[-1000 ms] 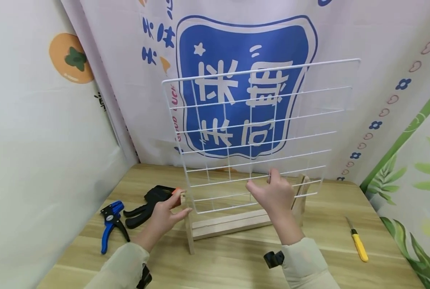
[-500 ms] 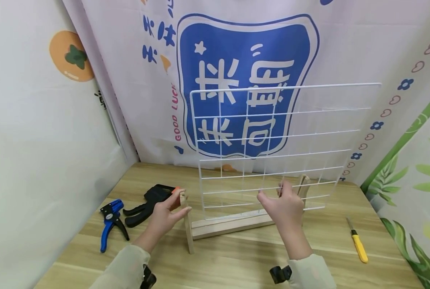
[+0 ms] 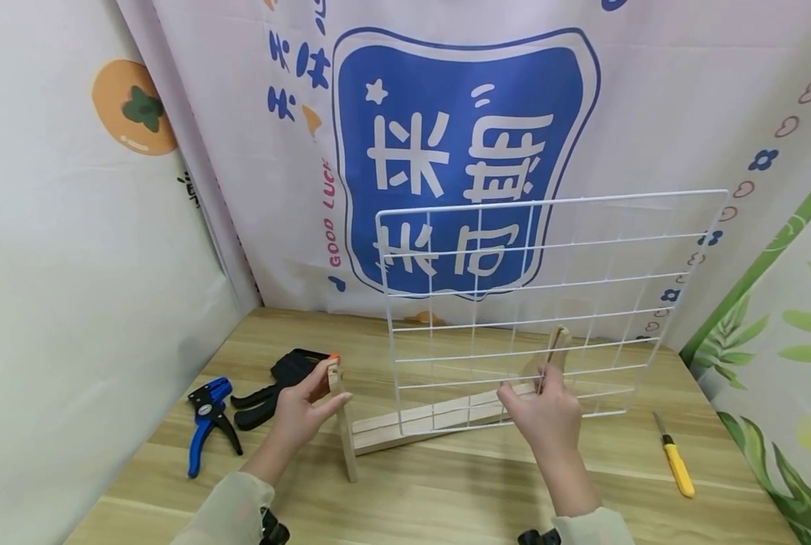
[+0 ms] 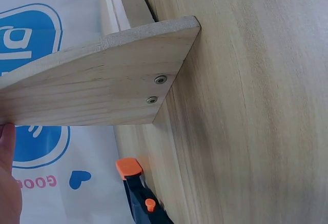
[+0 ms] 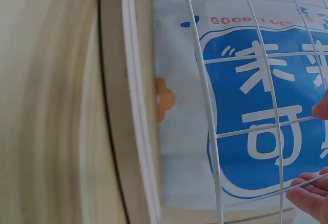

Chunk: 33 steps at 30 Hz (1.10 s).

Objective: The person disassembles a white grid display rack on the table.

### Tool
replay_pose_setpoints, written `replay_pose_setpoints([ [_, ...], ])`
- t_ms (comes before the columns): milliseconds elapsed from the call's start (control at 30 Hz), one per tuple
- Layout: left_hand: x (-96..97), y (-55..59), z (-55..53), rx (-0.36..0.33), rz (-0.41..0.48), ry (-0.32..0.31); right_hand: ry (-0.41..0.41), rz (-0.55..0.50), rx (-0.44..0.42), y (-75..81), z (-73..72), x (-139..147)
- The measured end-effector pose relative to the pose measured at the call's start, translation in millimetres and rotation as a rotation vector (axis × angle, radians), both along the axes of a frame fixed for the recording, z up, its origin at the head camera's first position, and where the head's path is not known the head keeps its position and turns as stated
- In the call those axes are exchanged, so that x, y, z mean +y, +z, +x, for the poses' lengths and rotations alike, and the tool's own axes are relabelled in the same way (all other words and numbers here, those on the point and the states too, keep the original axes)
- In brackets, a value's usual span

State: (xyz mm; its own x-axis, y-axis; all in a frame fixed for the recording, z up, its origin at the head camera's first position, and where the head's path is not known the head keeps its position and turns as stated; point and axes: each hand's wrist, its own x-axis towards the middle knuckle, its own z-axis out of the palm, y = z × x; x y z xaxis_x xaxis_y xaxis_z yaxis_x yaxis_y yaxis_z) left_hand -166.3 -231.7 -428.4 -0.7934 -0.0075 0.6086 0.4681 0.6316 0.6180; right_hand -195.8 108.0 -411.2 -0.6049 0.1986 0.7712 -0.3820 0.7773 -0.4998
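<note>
Head view: white wire grid panel [image 3: 542, 303] stands nearly upright, its lower edge set along the long wooden base rail [image 3: 433, 420] on the pale wood surface [image 3: 446, 492]. Panel sits skewed toward the person's right, overhanging the rail on that side; its left edge falls inboard of the left end piece [image 3: 343, 424], so it looks not yet seated square between the two uprights. Right hand [image 3: 545, 409] has its fingers curled around wires in the lower rows of the grid, gripping it, apparently to carry the panel's weight and steer it; the right upright [image 3: 557, 350] shows just behind that hand. Left hand [image 3: 303, 409] pinches the top of the left end piece between thumb and fingers, apparently steadying the frame so it does not slide or tip while the grid is handled. Left wrist view: that end piece [image 4: 102, 85] is a flat board standing on edge on the surface, two screw heads [image 4: 156, 89] near its lower corner fastening it to the rail; only a sliver of the hand shows at the frame's left margin. Right wrist view: grid wires [image 5: 205, 106] run close past the rail [image 5: 115, 111], fingertips [image 5: 307, 198] hooked on a wire. Lying by: black clamp with orange tip [image 3: 279, 382] and blue-handled pliers [image 3: 204, 420] left of the frame, yellow-handled knife [image 3: 674, 458] well apart on the right.
</note>
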Motion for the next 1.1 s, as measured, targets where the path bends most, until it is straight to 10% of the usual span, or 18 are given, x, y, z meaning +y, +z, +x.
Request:
replay_pose_setpoints([
  [1100,-12.8,-1.1,12.6,0.016,-0.025,0.155,-0.072,-0.032,-0.298,-35.1,25.1,28],
])
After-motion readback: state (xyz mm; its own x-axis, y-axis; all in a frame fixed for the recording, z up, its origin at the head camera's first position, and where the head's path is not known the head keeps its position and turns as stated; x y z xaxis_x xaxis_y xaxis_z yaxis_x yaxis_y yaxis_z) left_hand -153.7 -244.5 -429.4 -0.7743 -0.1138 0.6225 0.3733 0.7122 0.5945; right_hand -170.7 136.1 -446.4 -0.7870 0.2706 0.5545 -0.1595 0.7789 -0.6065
